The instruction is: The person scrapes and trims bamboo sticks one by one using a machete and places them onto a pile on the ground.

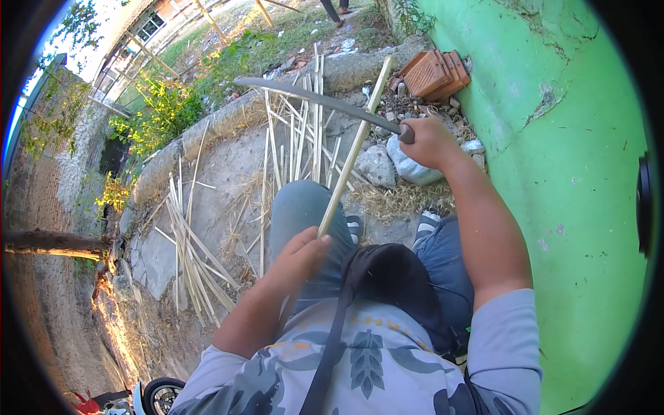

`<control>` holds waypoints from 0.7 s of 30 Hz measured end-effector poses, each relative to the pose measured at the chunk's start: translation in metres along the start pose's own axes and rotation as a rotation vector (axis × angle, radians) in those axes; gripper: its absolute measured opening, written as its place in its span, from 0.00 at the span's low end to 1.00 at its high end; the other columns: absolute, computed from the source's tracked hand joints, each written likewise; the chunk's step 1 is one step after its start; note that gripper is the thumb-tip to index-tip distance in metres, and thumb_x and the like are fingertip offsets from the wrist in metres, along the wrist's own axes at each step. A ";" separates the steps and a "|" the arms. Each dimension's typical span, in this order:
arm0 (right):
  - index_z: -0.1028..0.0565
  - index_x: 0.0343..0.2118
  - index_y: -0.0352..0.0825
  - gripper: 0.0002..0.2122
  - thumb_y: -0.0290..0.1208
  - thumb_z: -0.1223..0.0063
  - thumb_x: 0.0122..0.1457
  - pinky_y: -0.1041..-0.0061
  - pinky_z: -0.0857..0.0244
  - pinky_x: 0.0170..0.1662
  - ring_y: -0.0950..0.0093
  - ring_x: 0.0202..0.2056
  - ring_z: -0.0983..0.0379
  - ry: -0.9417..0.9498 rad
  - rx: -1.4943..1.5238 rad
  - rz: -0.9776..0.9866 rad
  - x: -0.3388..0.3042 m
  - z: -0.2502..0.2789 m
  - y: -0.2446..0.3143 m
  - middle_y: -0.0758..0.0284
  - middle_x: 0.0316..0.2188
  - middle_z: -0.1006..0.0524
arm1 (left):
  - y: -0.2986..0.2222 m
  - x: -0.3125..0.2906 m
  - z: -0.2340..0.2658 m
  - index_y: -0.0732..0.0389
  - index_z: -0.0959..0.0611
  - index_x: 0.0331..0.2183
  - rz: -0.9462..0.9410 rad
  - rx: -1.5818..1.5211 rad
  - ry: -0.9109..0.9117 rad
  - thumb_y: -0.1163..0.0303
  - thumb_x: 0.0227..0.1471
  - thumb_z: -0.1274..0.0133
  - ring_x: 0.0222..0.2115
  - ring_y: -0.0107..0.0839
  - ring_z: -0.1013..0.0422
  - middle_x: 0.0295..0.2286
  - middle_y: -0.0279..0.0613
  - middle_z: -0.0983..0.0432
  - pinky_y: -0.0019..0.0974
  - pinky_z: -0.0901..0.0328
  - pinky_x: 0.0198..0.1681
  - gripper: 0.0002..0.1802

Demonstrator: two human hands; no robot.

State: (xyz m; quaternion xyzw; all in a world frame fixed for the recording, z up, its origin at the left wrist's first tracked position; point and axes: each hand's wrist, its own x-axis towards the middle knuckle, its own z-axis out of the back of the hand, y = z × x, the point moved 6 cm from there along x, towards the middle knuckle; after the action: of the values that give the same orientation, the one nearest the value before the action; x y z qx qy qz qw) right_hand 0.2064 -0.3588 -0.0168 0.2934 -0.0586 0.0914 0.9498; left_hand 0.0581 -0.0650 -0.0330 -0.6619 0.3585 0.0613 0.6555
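My left hand (302,256) is closed around the lower part of a long pale bamboo strip (351,160), which slants up and away over my left knee. The handle of a long, curved machete (311,96) is in my right hand (430,142), its fingers wrapped round it. The blade points left and crosses the strip near its far end; whether edge and strip touch I cannot tell. On the ground past my knee lie several thin split strips (317,128). A second loose pile of strips (197,266) is at my left.
A green wall (553,173) rises close on my right. Terracotta tiles (437,75) are stacked by it, near a pale rock (411,164) and rubble. A low stone kerb (221,117) curves round the far side. A motorbike wheel (164,396) shows at lower left.
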 end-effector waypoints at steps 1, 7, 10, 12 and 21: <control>0.21 0.31 0.39 0.07 0.35 0.42 0.51 0.57 0.29 0.39 0.54 0.34 0.23 0.003 0.002 0.003 -0.001 0.000 0.009 0.57 0.28 0.20 | 0.002 0.000 0.001 0.54 0.30 0.33 0.020 -0.070 0.004 0.61 0.64 0.52 0.15 0.15 0.52 0.19 0.23 0.45 0.26 0.56 0.17 0.10; 0.20 0.32 0.40 0.07 0.35 0.43 0.51 0.58 0.30 0.40 0.54 0.35 0.23 0.040 0.021 -0.030 0.001 0.000 -0.018 0.59 0.28 0.20 | -0.007 -0.007 -0.005 0.54 0.31 0.33 -0.090 0.192 0.018 0.60 0.65 0.53 0.16 0.15 0.50 0.19 0.23 0.45 0.25 0.55 0.17 0.11; 0.21 0.31 0.37 0.08 0.35 0.43 0.50 0.57 0.30 0.39 0.53 0.34 0.23 -0.098 0.045 -0.098 0.007 0.008 -0.037 0.57 0.27 0.20 | 0.006 -0.004 -0.003 0.54 0.31 0.33 -0.003 0.113 0.044 0.60 0.65 0.53 0.16 0.15 0.50 0.19 0.23 0.45 0.25 0.55 0.17 0.10; 0.24 0.28 0.32 0.08 0.32 0.42 0.51 0.61 0.34 0.32 0.57 0.28 0.25 -0.120 0.121 -0.066 0.003 0.010 -0.024 0.55 0.24 0.23 | 0.002 -0.006 -0.002 0.54 0.31 0.33 0.004 0.068 0.034 0.61 0.65 0.53 0.15 0.15 0.50 0.19 0.23 0.45 0.25 0.55 0.17 0.10; 0.21 0.31 0.37 0.09 0.36 0.42 0.50 0.57 0.30 0.40 0.54 0.35 0.22 -0.060 0.035 -0.108 0.007 0.002 -0.032 0.56 0.28 0.20 | 0.004 -0.008 0.000 0.54 0.30 0.34 -0.049 0.139 0.020 0.59 0.65 0.54 0.15 0.16 0.51 0.19 0.22 0.45 0.26 0.56 0.17 0.10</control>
State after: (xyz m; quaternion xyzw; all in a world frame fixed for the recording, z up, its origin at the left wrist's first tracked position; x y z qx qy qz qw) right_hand 0.2194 -0.3849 -0.0313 0.3154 -0.0696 0.0322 0.9459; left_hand 0.0502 -0.0615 -0.0315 -0.6238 0.3522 0.0135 0.6976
